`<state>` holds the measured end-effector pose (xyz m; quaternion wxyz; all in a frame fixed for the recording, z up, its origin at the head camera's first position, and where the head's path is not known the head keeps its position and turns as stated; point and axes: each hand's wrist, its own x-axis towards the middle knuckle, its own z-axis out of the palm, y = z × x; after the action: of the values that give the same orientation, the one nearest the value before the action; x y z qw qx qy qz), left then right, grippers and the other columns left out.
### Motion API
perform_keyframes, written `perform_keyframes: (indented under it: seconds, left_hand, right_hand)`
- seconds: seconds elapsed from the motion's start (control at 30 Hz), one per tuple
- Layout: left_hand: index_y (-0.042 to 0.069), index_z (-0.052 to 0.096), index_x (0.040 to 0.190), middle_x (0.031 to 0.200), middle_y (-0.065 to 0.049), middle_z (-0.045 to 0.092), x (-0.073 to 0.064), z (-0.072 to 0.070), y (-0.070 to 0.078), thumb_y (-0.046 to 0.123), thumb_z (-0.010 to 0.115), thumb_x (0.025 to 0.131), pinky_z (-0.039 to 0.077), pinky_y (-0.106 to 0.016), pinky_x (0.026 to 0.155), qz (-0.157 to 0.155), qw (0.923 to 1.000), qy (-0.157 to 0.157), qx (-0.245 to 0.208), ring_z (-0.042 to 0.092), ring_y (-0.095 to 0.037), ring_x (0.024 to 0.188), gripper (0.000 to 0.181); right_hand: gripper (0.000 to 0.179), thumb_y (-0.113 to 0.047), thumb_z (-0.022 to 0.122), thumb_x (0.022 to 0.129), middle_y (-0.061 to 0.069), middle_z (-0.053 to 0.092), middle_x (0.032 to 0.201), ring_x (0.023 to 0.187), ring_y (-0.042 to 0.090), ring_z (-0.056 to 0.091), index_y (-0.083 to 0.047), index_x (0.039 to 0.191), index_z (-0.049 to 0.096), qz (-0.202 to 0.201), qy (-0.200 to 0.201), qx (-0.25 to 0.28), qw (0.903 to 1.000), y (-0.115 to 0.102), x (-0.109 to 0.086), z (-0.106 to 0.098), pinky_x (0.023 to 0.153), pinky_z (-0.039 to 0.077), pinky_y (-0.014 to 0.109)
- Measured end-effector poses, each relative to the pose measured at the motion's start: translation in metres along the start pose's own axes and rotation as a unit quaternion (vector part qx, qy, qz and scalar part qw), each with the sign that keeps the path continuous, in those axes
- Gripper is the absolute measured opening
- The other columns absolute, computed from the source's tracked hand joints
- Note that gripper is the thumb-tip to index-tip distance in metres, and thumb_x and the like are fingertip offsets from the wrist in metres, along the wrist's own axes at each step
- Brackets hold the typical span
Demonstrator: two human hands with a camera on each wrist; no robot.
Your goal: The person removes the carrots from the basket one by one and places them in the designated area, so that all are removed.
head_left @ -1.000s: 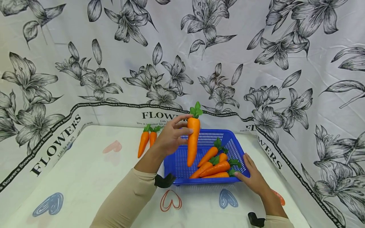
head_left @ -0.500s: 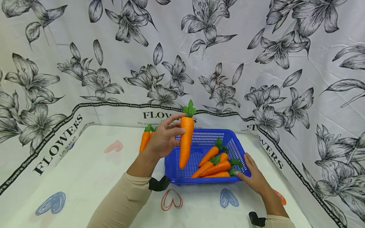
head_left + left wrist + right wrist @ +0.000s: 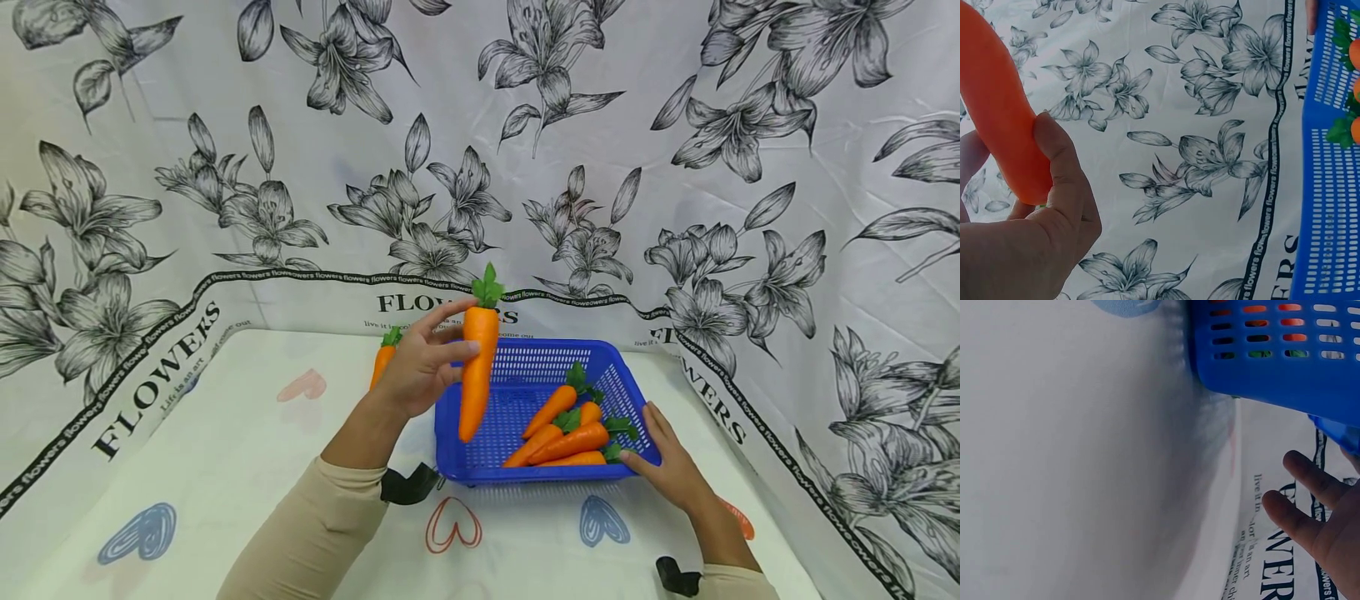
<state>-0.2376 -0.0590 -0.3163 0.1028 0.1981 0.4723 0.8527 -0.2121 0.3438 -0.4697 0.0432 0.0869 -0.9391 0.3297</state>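
My left hand (image 3: 420,367) pinches an upright orange carrot (image 3: 478,375) with green leaves, held above the left part of a blue plastic basket (image 3: 536,475). In the left wrist view, the thumb and fingers of the left hand (image 3: 1054,219) lie on either side of the carrot (image 3: 1004,106). Several more carrots (image 3: 570,443) lie in the basket's right half. My right hand (image 3: 671,467) touches the basket's front right corner. Its fingers (image 3: 1300,522) look straight and spread in the right wrist view, beside the basket wall (image 3: 1272,375).
Behind my left hand, another carrot (image 3: 383,363) lies on the table, partly hidden. The white tablecloth (image 3: 247,450) has printed hearts. A flower-printed curtain (image 3: 450,125) hangs behind and at both sides.
My left hand has moved left with the carrot, from over the basket's middle toward its left side, covering one of the two carrots on the table. The right hand stays at the basket corner.
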Motion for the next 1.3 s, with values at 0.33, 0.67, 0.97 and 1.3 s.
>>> perform_keyframes:
  seconds: [0.33, 0.67, 0.97, 1.3]
  left_hand:
    - [0.012, 0.043, 0.147, 0.129, -0.026, 0.044, -0.004, -0.005, 0.012, -0.006, 0.061, 0.088, 0.049, -0.046, 0.090, 0.013, 0.9987, 0.027, 0.042, 0.054, -0.038, 0.111, 0.064]
    - [0.012, 0.046, 0.145, 0.128, -0.025, 0.049, -0.006, -0.008, 0.024, -0.006, 0.060, 0.091, 0.051, -0.045, 0.087, 0.019, 0.9954, 0.069, 0.063, 0.056, -0.037, 0.112, 0.058]
    - [0.014, 0.046, 0.145, 0.128, -0.026, 0.042, -0.007, -0.012, 0.036, -0.009, 0.062, 0.088, 0.050, -0.041, 0.089, 0.025, 0.9934, 0.073, 0.084, 0.054, -0.038, 0.115, 0.064]
    - [0.019, 0.044, 0.147, 0.125, -0.026, 0.043, -0.010, -0.021, 0.047, -0.006, 0.062, 0.090, 0.049, -0.039, 0.091, 0.026, 0.9907, 0.082, 0.106, 0.055, -0.035, 0.111, 0.065]
  right_hand:
    - [0.091, -0.042, 0.064, 0.089, 0.017, 0.005, 0.159, 0.137, 0.052, 0.015, -0.003, 0.154, 0.013, -0.001, 0.002, -0.001, 1.0000, 0.001, 0.000, 0.001, 0.099, 0.018, 0.073]
    - [0.092, -0.042, 0.065, 0.089, 0.017, 0.005, 0.159, 0.137, 0.051, 0.015, -0.003, 0.154, 0.012, 0.000, 0.000, 0.004, 1.0000, 0.002, 0.001, 0.001, 0.100, 0.018, 0.072]
    - [0.092, -0.041, 0.065, 0.089, 0.017, 0.004, 0.159, 0.137, 0.052, 0.013, -0.004, 0.154, 0.012, 0.003, -0.003, -0.004, 1.0000, 0.001, 0.003, -0.002, 0.099, 0.018, 0.073]
    - [0.092, -0.040, 0.066, 0.088, 0.017, 0.004, 0.159, 0.137, 0.052, 0.013, -0.003, 0.154, 0.013, 0.002, -0.002, 0.001, 1.0000, 0.001, 0.002, -0.001, 0.100, 0.018, 0.072]
